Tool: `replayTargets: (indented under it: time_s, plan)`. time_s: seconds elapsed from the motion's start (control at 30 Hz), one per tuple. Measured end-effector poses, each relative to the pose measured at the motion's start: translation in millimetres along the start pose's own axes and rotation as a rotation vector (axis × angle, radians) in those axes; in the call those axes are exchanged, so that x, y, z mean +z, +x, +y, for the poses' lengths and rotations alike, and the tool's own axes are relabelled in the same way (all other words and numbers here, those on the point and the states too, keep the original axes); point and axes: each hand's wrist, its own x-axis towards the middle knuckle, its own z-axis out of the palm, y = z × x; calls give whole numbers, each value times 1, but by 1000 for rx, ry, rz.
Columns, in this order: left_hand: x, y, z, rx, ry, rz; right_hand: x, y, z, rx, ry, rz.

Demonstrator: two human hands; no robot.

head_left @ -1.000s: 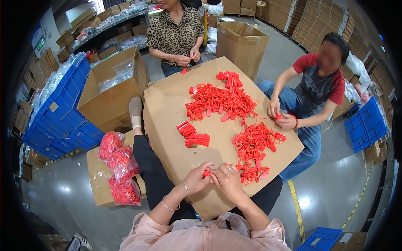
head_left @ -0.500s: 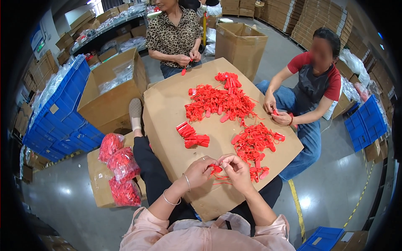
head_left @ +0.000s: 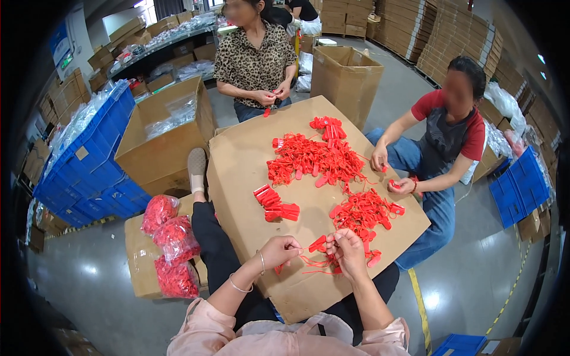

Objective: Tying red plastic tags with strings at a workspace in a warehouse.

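Observation:
Over the near part of the cardboard-topped table, my left hand pinches a thin red cord. A bit of red shows under that hand. Apart from it to the right, my right hand has its fingers closed at the end of a small flat red plastic piece, which points toward the left hand. Loose red cords trail on the cardboard between and below the hands. Just beyond the right hand lies a heap of red corded pieces. Farther left sits a neat row of red pieces.
A larger red heap covers the table's middle. Two people, one in leopard print and one in red sleeves, handle red pieces. Bagged red pieces rest on a carton at left. Cartons and blue crates stand around.
My hands have moved apart, drawing a cord between them; the red piece now shows beside my right fingers. The red-sleeved person's hands have also separated. The whole view has shifted slightly.

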Motion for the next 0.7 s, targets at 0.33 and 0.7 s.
replayTargets:
  time_s: [0.33,0.7]
  plan:
    - [10,0,2,-118,-583,87,0,-11,26,-67,-557,-193]
    - [11,2,-10,-97,-555,132,19,-22,20,-60,-858,-364]
